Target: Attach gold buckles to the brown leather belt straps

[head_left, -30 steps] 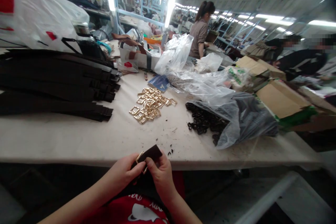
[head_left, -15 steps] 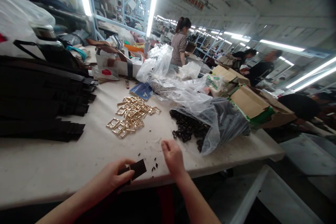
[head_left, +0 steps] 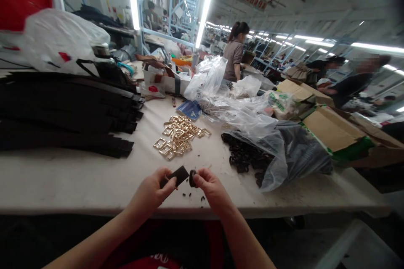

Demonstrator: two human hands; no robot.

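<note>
My left hand [head_left: 150, 190] is closed on a black strap [head_left: 179, 175], whose flat end sticks out past the thumb toward the right. Between thumb and fingers my right hand [head_left: 213, 189] pinches a small black strap loop [head_left: 192, 178], upright and just beside the strap end; whether they touch I cannot tell. Beyond both hands lies a heap of gold buckles [head_left: 177, 136]. A pile of black loops [head_left: 244, 155] spills from a clear plastic bag [head_left: 279, 166] at the right. Small black scraps [head_left: 202, 198] lie on the table beneath my hands.
Stacked black straps [head_left: 66, 109] cover the left side of the pale table [head_left: 78, 185]. A blue packet [head_left: 190, 109], plastic bags and opened cardboard boxes [head_left: 334, 128] stand toward the back and right. Across the table a person [head_left: 234, 52] stands; others are farther right.
My right hand has turned and come in close to my left hand, and a black strap loop now shows in its fingers. The strap has risen slightly. The view has shifted left.
</note>
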